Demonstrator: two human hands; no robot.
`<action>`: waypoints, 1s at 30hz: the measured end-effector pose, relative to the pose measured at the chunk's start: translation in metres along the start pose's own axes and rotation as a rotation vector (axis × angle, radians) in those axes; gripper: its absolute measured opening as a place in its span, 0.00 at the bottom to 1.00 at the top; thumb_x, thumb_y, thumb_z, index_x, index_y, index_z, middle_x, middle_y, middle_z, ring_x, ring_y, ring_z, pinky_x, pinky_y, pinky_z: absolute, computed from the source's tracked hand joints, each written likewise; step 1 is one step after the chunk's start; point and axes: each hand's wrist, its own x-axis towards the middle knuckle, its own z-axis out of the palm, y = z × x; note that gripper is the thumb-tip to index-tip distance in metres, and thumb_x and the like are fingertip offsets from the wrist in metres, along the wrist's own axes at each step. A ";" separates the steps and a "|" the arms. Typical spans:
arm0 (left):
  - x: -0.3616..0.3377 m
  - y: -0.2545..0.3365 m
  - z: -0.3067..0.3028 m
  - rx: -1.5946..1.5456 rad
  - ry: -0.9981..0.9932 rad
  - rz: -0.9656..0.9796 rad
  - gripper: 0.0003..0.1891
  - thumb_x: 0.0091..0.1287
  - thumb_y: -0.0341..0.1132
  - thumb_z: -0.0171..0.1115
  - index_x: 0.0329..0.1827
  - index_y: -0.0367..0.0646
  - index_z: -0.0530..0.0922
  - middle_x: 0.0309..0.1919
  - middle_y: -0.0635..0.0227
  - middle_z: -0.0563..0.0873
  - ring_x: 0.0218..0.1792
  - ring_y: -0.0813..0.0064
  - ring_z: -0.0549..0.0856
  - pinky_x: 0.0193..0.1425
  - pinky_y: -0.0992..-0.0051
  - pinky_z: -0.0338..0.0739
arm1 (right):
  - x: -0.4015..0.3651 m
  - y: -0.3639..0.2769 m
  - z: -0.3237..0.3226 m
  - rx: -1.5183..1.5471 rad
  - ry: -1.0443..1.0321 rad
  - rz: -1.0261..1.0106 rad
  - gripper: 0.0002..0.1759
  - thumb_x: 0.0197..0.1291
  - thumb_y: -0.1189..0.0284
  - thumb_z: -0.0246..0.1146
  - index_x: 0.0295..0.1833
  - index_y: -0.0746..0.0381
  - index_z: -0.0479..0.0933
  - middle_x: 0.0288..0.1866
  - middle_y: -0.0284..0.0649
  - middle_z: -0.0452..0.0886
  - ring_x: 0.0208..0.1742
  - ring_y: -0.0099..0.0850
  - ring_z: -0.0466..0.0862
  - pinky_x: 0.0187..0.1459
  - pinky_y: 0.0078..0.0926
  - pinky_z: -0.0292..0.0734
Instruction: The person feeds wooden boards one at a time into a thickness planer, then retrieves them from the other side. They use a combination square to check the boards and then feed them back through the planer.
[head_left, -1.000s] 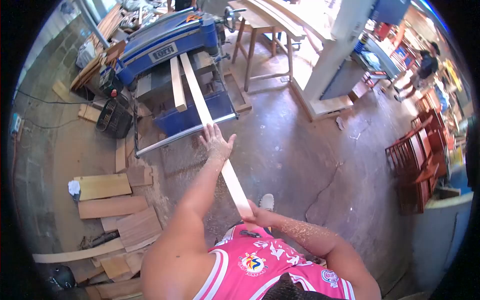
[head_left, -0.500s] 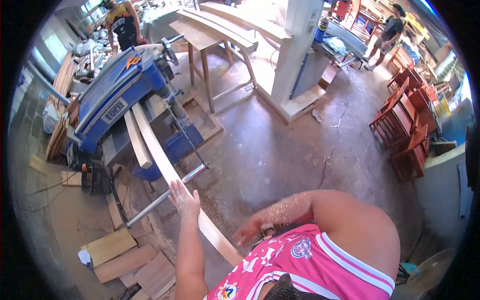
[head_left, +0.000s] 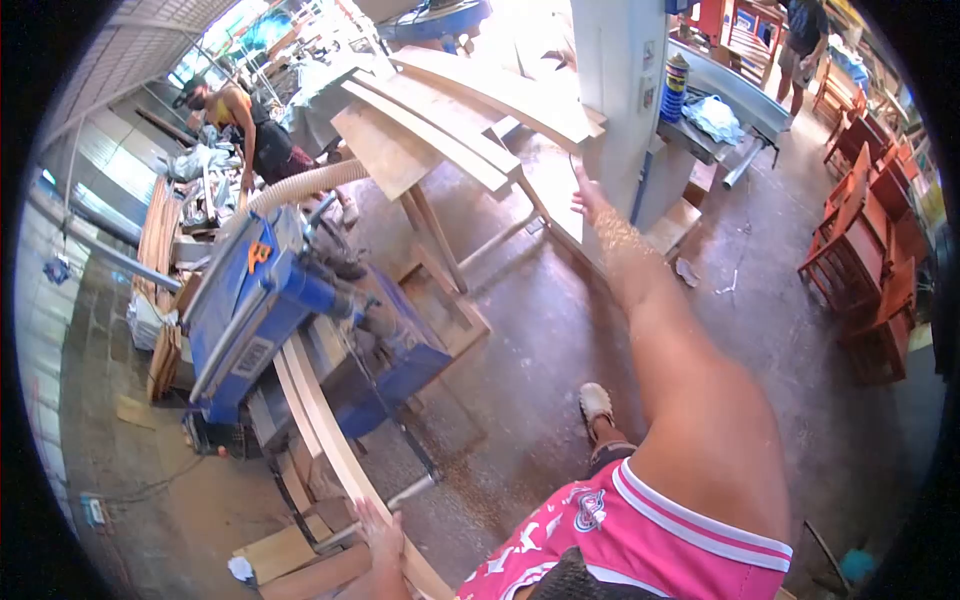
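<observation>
My left hand (head_left: 380, 528) lies with spread fingers on a long curved wooden board (head_left: 338, 445), near its lower end. That board and a shorter one (head_left: 299, 400) beside it run into the blue machine (head_left: 245, 335). My right hand (head_left: 590, 195) reaches far forward, its fingers apart and nothing seen in it, close to the end of a wide curved board (head_left: 500, 88) on the wooden table (head_left: 385, 150). Two narrower curved boards (head_left: 440, 130) lie on the same table. Sawdust covers my right forearm.
A white pillar (head_left: 620, 100) stands beyond my right hand. A co-worker (head_left: 255, 130) bends at the back left; another person (head_left: 803, 45) stands at the back right. Red-brown chairs (head_left: 860, 230) line the right side. A metal roller (head_left: 410, 492) sits beside the board.
My right arm has stretched from near my body toward the table and pillar. My left hand stays on the board. The view has shifted, and the co-worker at the left now leans over.
</observation>
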 end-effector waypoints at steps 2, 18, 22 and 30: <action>0.014 -0.013 0.003 0.014 -0.032 -0.019 0.45 0.69 0.51 0.56 0.80 0.44 0.41 0.80 0.55 0.41 0.80 0.57 0.41 0.77 0.44 0.40 | 0.022 -0.041 0.011 0.110 0.055 0.053 0.47 0.58 0.41 0.64 0.69 0.64 0.59 0.56 0.54 0.70 0.51 0.42 0.77 0.47 0.46 0.81; 0.139 0.164 -0.099 -0.113 0.017 0.183 0.26 0.63 0.57 0.58 0.44 0.39 0.84 0.43 0.50 0.87 0.48 0.50 0.85 0.53 0.55 0.76 | -0.077 -0.012 -0.092 0.438 0.069 0.078 0.27 0.61 0.52 0.66 0.53 0.63 0.72 0.35 0.42 0.77 0.35 0.32 0.80 0.36 0.27 0.82; 0.150 0.353 -0.100 -0.807 -0.153 0.739 0.20 0.70 0.46 0.59 0.51 0.37 0.81 0.47 0.59 0.86 0.49 0.69 0.83 0.55 0.70 0.74 | -0.253 0.004 -0.200 0.406 0.029 0.068 0.18 0.69 0.54 0.57 0.49 0.59 0.72 0.29 0.34 0.77 0.28 0.27 0.79 0.29 0.23 0.78; 0.098 0.624 -0.068 -1.884 -1.116 0.545 0.40 0.69 0.62 0.54 0.71 0.37 0.62 0.65 0.54 0.72 0.63 0.62 0.74 0.67 0.59 0.67 | -0.642 0.116 -0.346 0.459 0.463 0.100 0.25 0.67 0.53 0.59 0.54 0.64 0.74 0.33 0.39 0.84 0.35 0.30 0.86 0.36 0.28 0.84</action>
